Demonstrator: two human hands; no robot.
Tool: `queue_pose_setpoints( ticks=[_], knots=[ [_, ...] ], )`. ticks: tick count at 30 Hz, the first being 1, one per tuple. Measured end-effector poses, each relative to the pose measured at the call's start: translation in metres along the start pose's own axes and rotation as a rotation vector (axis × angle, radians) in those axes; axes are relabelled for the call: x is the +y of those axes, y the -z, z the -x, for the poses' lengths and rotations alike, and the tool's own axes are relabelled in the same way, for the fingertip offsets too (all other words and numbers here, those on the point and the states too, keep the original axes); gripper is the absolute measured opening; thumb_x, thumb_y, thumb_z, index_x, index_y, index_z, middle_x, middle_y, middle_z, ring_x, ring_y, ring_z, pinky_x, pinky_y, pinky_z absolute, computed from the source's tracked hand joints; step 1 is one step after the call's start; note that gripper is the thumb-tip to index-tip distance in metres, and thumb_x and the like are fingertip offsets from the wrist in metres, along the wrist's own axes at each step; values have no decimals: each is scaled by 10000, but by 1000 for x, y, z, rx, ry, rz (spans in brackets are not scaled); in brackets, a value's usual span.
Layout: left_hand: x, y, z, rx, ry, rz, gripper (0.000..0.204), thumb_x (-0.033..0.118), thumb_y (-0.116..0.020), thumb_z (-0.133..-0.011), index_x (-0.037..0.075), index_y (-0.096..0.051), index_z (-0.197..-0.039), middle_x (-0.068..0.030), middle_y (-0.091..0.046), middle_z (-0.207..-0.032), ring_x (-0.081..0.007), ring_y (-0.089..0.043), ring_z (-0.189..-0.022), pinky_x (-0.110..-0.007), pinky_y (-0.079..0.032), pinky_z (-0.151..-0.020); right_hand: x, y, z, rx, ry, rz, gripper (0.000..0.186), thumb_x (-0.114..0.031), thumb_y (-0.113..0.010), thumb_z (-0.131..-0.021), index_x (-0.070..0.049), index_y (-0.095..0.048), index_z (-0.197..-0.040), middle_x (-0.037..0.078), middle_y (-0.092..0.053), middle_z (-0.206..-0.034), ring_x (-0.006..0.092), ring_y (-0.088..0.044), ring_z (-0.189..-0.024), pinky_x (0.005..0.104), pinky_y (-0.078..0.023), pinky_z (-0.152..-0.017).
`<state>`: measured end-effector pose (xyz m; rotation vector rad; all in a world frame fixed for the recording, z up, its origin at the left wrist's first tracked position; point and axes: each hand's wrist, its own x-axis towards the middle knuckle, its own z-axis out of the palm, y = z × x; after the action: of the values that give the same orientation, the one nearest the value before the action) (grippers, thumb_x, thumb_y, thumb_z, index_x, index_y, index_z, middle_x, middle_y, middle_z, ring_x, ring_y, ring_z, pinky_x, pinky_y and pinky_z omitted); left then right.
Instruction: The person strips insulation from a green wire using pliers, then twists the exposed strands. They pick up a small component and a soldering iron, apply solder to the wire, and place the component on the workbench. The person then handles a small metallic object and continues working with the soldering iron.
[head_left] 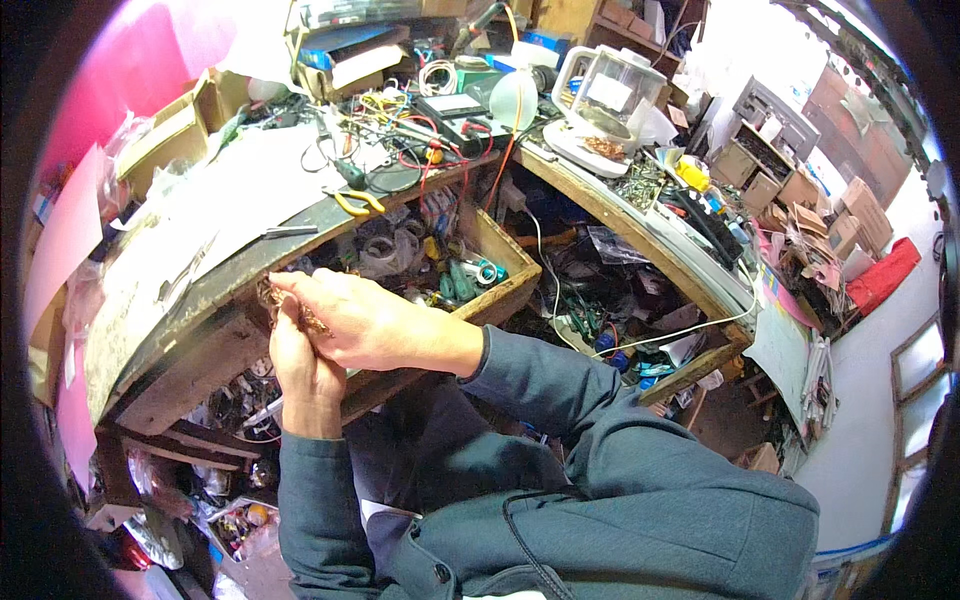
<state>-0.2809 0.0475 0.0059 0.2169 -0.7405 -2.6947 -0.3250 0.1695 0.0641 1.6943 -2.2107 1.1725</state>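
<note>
Both my hands are together just off the front edge of the workbench (215,245). Between them is a copper-coloured, tangled bundle that looks like fine wire (268,290); most of it is hidden by the fingers. My left hand (298,365) is closed around it from below, thumb up. From the right, my right hand (375,318) closes over the same bundle, fingertips pressed near its upper end. Yellow-handled pliers (357,203) lie on the bench edge beyond my hands. A small grey metal piece (290,231) rests nearby on the bench.
An open wooden drawer (500,290) of tools and rolls sits under the bench beyond my right hand. A second drawer (735,345) with cables stands open at right. Test leads and a meter (450,107) crowd the bench back. A clear jug (612,95) stands at the right corner.
</note>
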Motion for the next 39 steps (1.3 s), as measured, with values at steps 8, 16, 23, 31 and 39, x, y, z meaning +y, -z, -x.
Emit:
queue_pose_setpoints(
  ticks=[8, 16, 23, 31, 39],
  knots=[
    [-7, -2, -8, 43, 38, 115, 171, 203, -541, -1056, 58, -626, -1021, -95, -696, -971, -253, -687, -860, -451, -599, -839, -1, 97, 16, 104, 80, 143, 391, -167, -697, -894, -50, -647, -1264, 174, -666, -1123, 329, -655, -1023, 401, -525, -932],
    [-36, 4, -2, -34, 175, 39, 150, 226, -567, -1043, 91, -607, -991, -24, -606, -799, -183, -604, -694, -367, -561, -675, 145, 332, 99, 314, -703, 1194, 377, -337, -694, -867, -84, -723, -1145, 195, -694, -1055, 367, -662, -1018, 431, -518, -932],
    [-35, -2, 6, -136, 155, 0, 161, 228, -563, -1046, 76, -611, -1020, -48, -609, -795, -180, -620, -676, -344, -584, -640, 168, 364, 136, 96, -828, 828, 408, -280, -738, -833, -53, -684, -1167, 205, -716, -1123, 317, -694, -1058, 391, -524, -929],
    [-33, -3, 9, -174, 191, -69, 160, 236, -556, -1053, 79, -584, -1039, -36, -597, -829, -176, -613, -718, -339, -563, -685, 171, 357, 143, 293, -665, 947, 278, -236, -709, -860, -74, -716, -1086, 187, -731, -1030, 360, -701, -986, 439, -541, -869],
    [-32, -2, 9, -181, 197, -69, 172, 238, -556, -1054, 70, -591, -1044, -39, -603, -830, -173, -621, -722, -347, -579, -690, 154, 367, 136, 348, -618, 1014, 295, -218, -706, -882, -53, -703, -1127, 174, -729, -1059, 314, -704, -1010, 391, -535, -891]
  ],
)
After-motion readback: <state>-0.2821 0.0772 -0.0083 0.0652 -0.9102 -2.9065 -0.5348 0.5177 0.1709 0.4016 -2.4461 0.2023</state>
